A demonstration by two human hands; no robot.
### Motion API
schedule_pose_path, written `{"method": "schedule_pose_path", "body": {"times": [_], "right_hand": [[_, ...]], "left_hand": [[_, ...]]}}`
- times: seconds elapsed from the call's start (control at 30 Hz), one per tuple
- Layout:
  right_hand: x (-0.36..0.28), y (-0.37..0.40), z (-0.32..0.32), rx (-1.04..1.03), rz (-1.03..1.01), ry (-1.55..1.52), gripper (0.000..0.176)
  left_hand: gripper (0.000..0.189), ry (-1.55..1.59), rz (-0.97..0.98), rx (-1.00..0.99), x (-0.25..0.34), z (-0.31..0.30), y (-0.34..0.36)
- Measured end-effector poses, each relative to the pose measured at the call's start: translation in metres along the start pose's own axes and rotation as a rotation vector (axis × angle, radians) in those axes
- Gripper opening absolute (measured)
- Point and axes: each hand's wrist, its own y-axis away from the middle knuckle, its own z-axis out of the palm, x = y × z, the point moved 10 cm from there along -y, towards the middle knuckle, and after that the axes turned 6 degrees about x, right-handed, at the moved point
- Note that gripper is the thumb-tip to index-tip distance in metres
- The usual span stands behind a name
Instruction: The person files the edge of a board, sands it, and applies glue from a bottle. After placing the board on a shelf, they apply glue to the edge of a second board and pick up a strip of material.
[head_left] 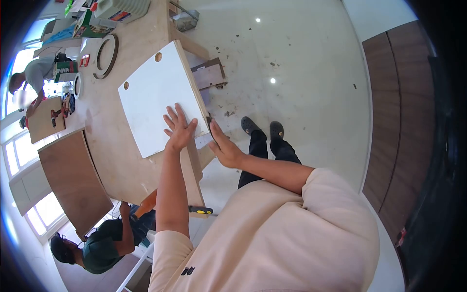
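Note:
A white panel point(158, 97) with two round holes near its far edge lies on the wooden workbench point(104, 117). Spread flat on the panel's surface is my left hand point(180, 129), fingers apart. At the panel's right edge, my right hand point(226, 148) presses against the side, fingers stretched out. A dark thin strip point(209, 127) shows between its fingertips and the edge; how it is held is hard to tell.
A curved ring piece point(107, 56) and containers point(121, 9) stand on the bench's far part. A brown board point(75, 177) lies left. Two other people are at the left. A yellow-black tool point(201, 210) sticks out near the bench corner. Boards point(209, 75) lie on the floor.

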Motion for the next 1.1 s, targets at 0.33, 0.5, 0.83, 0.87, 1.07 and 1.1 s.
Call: {"method": "schedule_pose_path", "body": {"times": [0.33, 0.5, 0.83, 0.87, 1.07, 1.1], "right_hand": [[-0.005, 0.007, -0.008, -0.048, -0.081, 0.073, 0.068], [0.02, -0.117, -0.004, 0.051, 0.028, -0.04, 0.068], [0.034, -0.318, -0.015, 0.052, 0.118, 0.039, 0.068], [0.035, -0.309, -0.015, 0.043, 0.129, 0.031, 0.068], [0.0, -0.063, -0.006, -0.021, -0.14, 0.01, 0.076], [-0.007, -0.011, -0.006, -0.084, -0.096, 0.012, 0.078]], "left_hand": [[0.1, -0.028, -0.007, -0.035, 0.003, 0.002, 0.005], [0.103, -0.029, -0.012, -0.065, 0.001, 0.005, 0.005], [0.1, -0.068, -0.033, -0.092, -0.002, 0.007, 0.004], [0.1, -0.054, -0.042, -0.096, -0.005, 0.01, 0.008], [0.1, -0.005, -0.027, -0.099, 0.003, 0.007, 0.007], [0.1, -0.007, -0.025, -0.097, 0.002, 0.007, 0.006]]}}
